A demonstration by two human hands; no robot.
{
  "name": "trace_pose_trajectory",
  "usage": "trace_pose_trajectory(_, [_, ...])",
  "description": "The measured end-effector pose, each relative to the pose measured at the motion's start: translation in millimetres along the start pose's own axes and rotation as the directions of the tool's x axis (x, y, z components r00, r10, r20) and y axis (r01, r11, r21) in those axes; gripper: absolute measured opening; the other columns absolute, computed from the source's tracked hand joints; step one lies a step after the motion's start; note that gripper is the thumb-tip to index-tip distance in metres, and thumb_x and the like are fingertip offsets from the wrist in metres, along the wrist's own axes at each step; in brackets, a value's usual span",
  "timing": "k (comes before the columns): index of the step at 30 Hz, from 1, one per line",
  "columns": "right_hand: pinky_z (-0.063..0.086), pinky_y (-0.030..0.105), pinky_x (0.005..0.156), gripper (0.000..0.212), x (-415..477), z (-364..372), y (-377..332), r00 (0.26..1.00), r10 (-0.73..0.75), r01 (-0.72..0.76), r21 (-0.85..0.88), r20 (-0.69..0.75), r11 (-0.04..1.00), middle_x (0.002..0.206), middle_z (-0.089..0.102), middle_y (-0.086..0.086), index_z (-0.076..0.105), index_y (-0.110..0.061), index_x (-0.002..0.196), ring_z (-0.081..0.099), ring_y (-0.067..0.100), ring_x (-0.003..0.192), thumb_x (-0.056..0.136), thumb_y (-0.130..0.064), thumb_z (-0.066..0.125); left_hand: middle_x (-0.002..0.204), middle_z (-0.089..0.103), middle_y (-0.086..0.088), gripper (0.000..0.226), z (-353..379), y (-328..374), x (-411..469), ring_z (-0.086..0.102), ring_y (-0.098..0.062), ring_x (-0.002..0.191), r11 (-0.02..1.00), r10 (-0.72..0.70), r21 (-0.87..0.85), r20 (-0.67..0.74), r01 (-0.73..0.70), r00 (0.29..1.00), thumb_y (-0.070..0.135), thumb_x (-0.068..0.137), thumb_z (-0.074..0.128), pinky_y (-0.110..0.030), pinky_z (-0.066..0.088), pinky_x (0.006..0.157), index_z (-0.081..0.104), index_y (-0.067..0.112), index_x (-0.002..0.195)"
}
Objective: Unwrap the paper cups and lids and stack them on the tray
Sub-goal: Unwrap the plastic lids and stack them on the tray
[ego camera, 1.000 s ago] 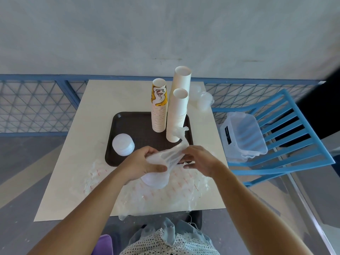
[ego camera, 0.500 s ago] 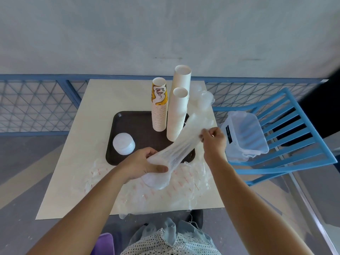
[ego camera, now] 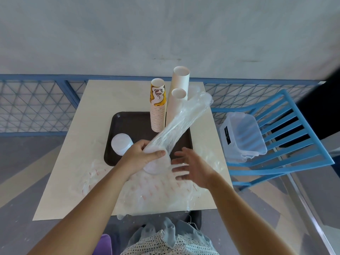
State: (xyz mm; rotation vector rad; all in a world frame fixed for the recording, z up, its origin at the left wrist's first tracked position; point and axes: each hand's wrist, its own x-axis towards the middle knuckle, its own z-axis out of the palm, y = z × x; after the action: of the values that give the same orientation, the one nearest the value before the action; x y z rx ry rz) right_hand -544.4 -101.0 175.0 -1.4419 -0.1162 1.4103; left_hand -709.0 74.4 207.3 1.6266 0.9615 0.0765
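The left hand (ego camera: 145, 155) is gripping the wrapped lid stack (ego camera: 156, 166) so its stretched plastic sleeve (ego camera: 182, 118) slides off, while the right hand (ego camera: 191, 168) is hovering open, empty.

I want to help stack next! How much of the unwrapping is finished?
Done: three tall stacks of paper cups and one short stack of white plastic lids stand on the dark brown tray. In hand: the left hand grips a second stack of white lids inside a clear plastic sleeve, stretched long; the right hand is open beside it. Left: slide the sleeve off and set those lids on the tray.
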Motion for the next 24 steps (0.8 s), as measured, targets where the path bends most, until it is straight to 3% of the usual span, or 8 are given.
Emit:
trace_pose_trajectory(3, [0.059, 0.05, 0.092, 0.048, -6.9, 23.6, 4.2, 0.982, -0.035, 0.042, -0.034, 0.187, 0.999, 0.131, 0.065, 0.021, 0.061, -0.018, 0.137, 0.069, 0.042, 0.113, 0.1, -0.048, 0.061, 0.109, 0.071, 0.012, 0.057, 9.0, 11.6, -3.8, 0.068, -0.011, 0.101, 1.0, 0.011, 0.029, 0.015, -0.011, 1.0, 0.067, 0.074, 0.082, -0.033, 0.058, 0.082, 0.063, 0.036, 0.118])
trace_pose_trajectory(7, [0.06, 0.046, 0.088, 0.042, -5.1, 36.1, 0.0, 0.981, -0.17, 0.165, 0.052, 0.096, 0.985, 0.129, 0.065, 0.019, 0.062, -0.014, 0.135, 0.067, 0.04, 0.115, 0.097, -0.029, 0.068, 0.125, 0.065, 0.011, 0.064, 15.5, 20.0, -7.6, 0.066, -0.008, 0.107, 0.994, 0.069, 0.083, 0.033, -0.072, 0.997, 0.076, 0.08, 0.068, -0.035, 0.059, 0.092, 0.057, 0.041, 0.133])
trace_pose_trajectory(10, [0.06, 0.048, 0.09, 0.049, -2.4, 32.0, -5.5, 0.984, -0.176, 0.172, 0.141, 0.018, 0.975, 0.133, 0.064, 0.019, 0.065, -0.013, 0.133, 0.066, 0.038, 0.119, 0.088, -0.03, 0.072, 0.141, 0.044, 0.01, 0.072, 15.1, 19.0, -10.6, 0.056, -0.008, 0.122, 0.96, 0.251, 0.147, -0.07, -0.239, 0.965, 0.065, 0.082, 0.074, -0.033, 0.055, 0.098, 0.044, 0.047, 0.145])
trace_pose_trajectory(14, [0.057, 0.05, 0.093, 0.063, -2.0, 27.0, -10.0, 0.983, -0.179, 0.164, 0.254, 0.035, 0.953, 0.143, 0.059, 0.022, 0.058, -0.016, 0.143, 0.063, 0.041, 0.127, 0.085, -0.035, 0.075, 0.129, 0.059, 0.011, 0.043, 17.2, 16.7, -19.9, 0.064, -0.006, 0.116, 0.877, 0.475, 0.151, -0.135, -0.456, 0.87, 0.031, 0.09, 0.081, -0.035, 0.06, 0.095, 0.061, 0.034, 0.129])
trace_pose_trajectory(20, [0.058, 0.048, 0.085, 0.055, -8.2, 32.5, -6.2, 0.979, -0.188, 0.166, 0.244, 0.072, 0.956, 0.136, 0.066, 0.013, 0.061, -0.03, 0.139, 0.067, 0.036, 0.121, 0.086, -0.038, 0.075, 0.108, 0.071, 0.016, 0.019, 21.1, 15.5, -23.1, 0.071, -0.009, 0.098, 0.844, 0.535, 0.186, -0.241, -0.503, 0.81, 0.028, 0.093, 0.079, -0.034, 0.063, 0.084, 0.074, 0.027, 0.111])
trace_pose_trajectory(24, [0.059, 0.043, 0.077, 0.056, -8.4, 36.7, -4.6, 0.991, -0.13, 0.127, 0.298, -0.008, 0.946, 0.126, 0.069, 0.016, 0.061, -0.016, 0.137, 0.071, 0.035, 0.109, 0.086, -0.035, 0.073, 0.112, 0.069, 0.011, 0.011, 22.2, 9.3, -24.2, 0.068, -0.012, 0.102, 0.776, 0.628, 0.277, -0.26, -0.567, 0.733, 0.024, 0.091, 0.08, -0.032, 0.061, 0.083, 0.08, 0.021, 0.102])
